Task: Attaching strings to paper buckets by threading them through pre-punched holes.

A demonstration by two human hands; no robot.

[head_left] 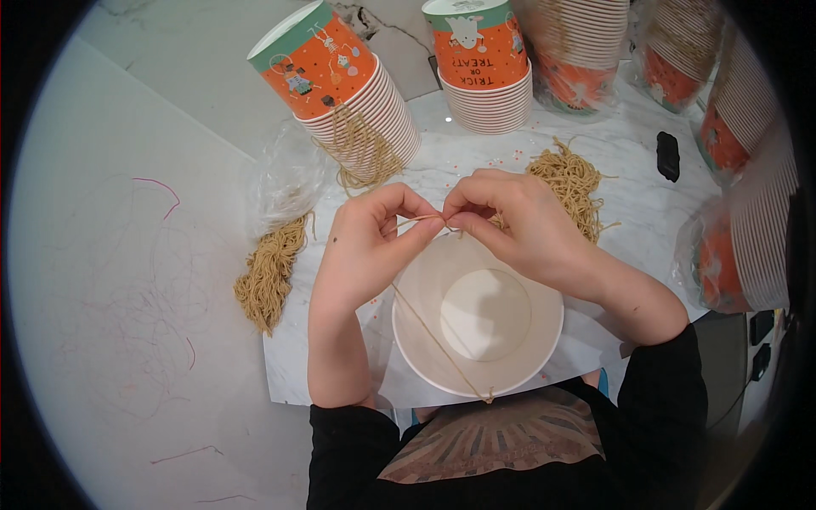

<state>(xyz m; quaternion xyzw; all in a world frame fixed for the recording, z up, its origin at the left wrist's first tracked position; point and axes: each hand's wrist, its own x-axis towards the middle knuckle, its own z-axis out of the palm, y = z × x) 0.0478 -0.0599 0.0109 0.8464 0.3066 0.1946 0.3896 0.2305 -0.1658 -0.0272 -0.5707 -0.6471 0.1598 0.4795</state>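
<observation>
A white paper bucket (544,340) stands upright before me, its open mouth facing up. From its near rim a tan cord (438,338) runs slantwise across the opening to my hands. Above the far rim, my left hand (365,242) pinches the cord between thumb and forefinger. Fingertip to fingertip with it, my right hand (527,225) is also closed in a pinch on the cord. Whether a knot lies between the fingertips is too small to tell. The cord's far attachment point is hidden behind my hands.
Tan cord bundles lie left (272,276) and right (571,191) of my hands. Stacked orange-and-green buckets (314,64) stand behind, one with cords draped over it. Another stack (480,51) and several plastic-wrapped ones line the right. A small black object (668,156) lies on the marbled table (629,212).
</observation>
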